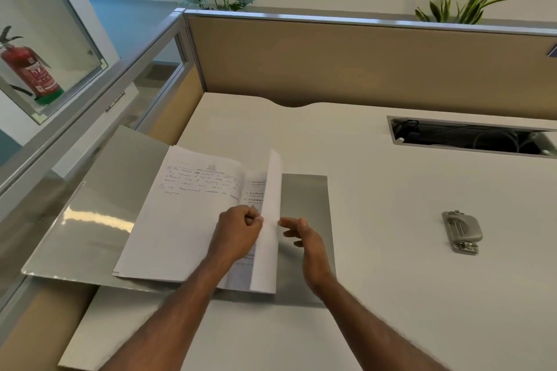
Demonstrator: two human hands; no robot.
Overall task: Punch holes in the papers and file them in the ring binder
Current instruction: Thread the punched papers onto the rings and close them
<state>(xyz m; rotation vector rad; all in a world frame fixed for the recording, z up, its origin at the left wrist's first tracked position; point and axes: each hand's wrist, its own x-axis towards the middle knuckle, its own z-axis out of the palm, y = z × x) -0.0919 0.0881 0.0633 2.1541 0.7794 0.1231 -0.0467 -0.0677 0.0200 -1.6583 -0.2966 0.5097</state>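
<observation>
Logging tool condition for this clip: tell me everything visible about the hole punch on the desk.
The hole punch is a small grey, metallic-looking two-hole type with a rounded lever on top and a flat base whose hardware shows at both ends. It lies flat on the white desk, well to the right of the open binder and nearer the person than the cable slot. Nothing touches it: both hands are at the papers, and no sheet is inserted in it.

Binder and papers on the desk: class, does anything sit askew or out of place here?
Yes. The open grey binder hangs over the desk's left edge instead of lying fully on it. One sheet stands upright mid-turn, pinched by the left hand. The hole punch lies well apart to the right.
</observation>
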